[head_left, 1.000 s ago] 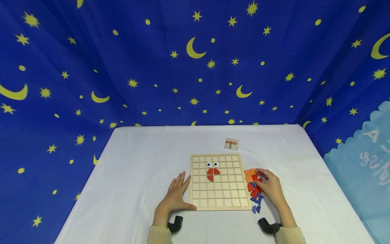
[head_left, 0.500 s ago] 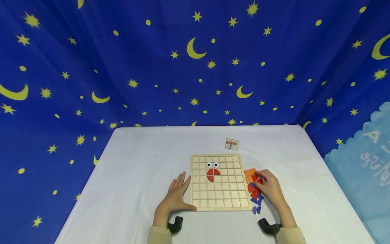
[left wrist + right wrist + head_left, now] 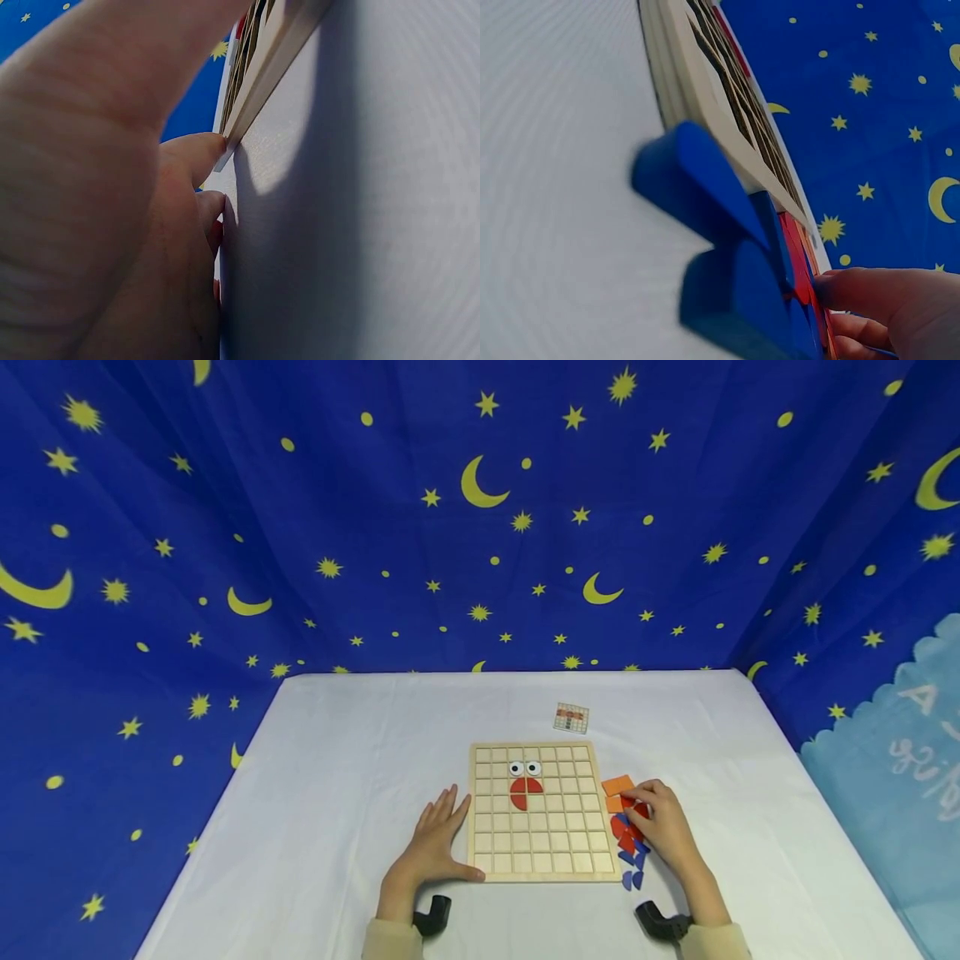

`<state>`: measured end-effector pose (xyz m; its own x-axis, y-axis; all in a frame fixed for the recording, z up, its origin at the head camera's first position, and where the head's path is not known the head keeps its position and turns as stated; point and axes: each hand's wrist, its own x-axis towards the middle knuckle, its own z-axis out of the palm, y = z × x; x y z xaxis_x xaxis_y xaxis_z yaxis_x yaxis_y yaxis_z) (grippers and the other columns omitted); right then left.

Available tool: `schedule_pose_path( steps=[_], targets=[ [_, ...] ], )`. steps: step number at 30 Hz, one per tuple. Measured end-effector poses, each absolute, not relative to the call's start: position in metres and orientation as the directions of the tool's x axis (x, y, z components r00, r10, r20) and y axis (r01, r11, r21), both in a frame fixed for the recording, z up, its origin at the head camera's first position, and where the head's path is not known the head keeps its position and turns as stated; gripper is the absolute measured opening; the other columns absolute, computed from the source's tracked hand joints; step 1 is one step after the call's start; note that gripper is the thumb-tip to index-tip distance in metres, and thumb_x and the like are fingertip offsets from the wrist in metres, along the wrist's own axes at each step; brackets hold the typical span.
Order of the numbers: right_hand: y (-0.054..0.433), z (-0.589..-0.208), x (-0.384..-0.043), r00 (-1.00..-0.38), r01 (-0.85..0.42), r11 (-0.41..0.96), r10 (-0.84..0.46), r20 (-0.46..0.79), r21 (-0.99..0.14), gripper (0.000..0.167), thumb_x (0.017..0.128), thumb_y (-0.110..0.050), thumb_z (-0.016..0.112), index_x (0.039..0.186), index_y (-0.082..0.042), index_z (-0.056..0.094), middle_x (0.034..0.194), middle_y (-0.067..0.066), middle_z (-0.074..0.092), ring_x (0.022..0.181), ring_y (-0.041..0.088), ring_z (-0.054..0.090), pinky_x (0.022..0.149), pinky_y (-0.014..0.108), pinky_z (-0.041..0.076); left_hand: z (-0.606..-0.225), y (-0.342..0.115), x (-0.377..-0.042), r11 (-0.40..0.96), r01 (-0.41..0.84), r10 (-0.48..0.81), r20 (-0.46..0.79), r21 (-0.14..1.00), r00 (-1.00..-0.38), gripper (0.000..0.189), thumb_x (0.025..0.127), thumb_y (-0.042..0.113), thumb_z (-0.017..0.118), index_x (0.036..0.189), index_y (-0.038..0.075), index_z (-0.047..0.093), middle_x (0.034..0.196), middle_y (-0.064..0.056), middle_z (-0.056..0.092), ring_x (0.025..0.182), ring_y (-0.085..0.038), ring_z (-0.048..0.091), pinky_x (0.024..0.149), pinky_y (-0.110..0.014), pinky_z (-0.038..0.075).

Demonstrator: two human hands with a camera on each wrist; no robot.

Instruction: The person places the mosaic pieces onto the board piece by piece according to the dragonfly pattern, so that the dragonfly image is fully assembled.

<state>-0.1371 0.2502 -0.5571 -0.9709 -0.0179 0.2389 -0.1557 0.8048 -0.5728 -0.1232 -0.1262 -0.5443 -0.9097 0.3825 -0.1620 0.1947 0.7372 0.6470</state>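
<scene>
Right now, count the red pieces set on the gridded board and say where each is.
3. The left red piece and right red piece sit side by side below the eye pieces; the lower red piece sits below the left one. None looks hidden.

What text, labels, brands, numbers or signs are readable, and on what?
Probably "A": white, slanted, on the light blue panel at head view's right edge.
More white lettering there, partly cut off: unreadable.
Card: too small to tell any text.
Grid board: none seen.
</scene>
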Motion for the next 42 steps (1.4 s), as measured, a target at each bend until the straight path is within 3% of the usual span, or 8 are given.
schedule_pose_path(
  steps=[10, 23, 38, 42],
  targets=[
    [0.2513, -0.5572, -0.1339, -0.97, -0.144, 0.803, 0.001, 0.242, -0.579, 0.02, 0.077, -0.005, 0.075, 0.094, 0.002, 0.072, 0.102, 0.015, 0.068, 0.1, 0.034, 0.059, 0.089, 0.053, 0.05, -0.5466, -0.1262, -0.1218, 0.734, 0.209, 0.391, -0.151, 0.646, -0.908, 0.124, 0.053, 0.047, 0.088, 0.151, 0.006, 0.024, 0.159, -0.021, 0.01, 0.148, -0.039, 0.008, 0.12, -0.057, 0.006],
    [0.2512, -0.5621, -0.1337, -0.953, -0.172, 0.798, 0.013, 0.302, -0.577, 0.015, 0.072, -0.008, 0.081, 0.08, 0.001, 0.072, 0.099, 0.015, 0.07, 0.098, 0.034, 0.063, 0.087, 0.052, 0.052, -0.5504, -0.1265, -0.1224, 0.729, 0.194, 0.387, -0.161, 0.657, -0.908, 0.124, 0.053, 0.049, 0.088, 0.151, 0.008, 0.024, 0.16, -0.02, 0.009, 0.149, -0.037, 0.006, 0.12, -0.056, 0.004],
    [0.2463, -0.5597, -0.1369, -0.94, -0.195, 0.828, -0.004, 0.341, -0.527, 0.016, 0.072, -0.008, 0.081, 0.079, 0.003, 0.072, 0.097, 0.018, 0.071, 0.095, 0.036, 0.064, 0.084, 0.053, 0.053, -0.5457, -0.127, -0.1227, 0.734, 0.206, 0.39, -0.153, 0.648, -0.908, 0.123, 0.054, 0.047, 0.088, 0.151, 0.006, 0.024, 0.16, -0.021, 0.009, 0.149, -0.038, 0.006, 0.12, -0.057, 0.005],
    [0.2467, -0.5593, -0.1387, -0.942, -0.179, 0.823, 0.014, 0.334, -0.54, 0.016, 0.074, -0.007, 0.079, 0.084, 0.003, 0.072, 0.096, 0.018, 0.07, 0.094, 0.035, 0.064, 0.085, 0.053, 0.053, -0.5442, -0.1266, -0.1237, 0.737, 0.203, 0.388, -0.158, 0.645, -0.908, 0.123, 0.054, 0.046, 0.088, 0.151, 0.006, 0.024, 0.16, -0.021, 0.009, 0.149, -0.038, 0.006, 0.12, -0.056, 0.005]
  ],
)
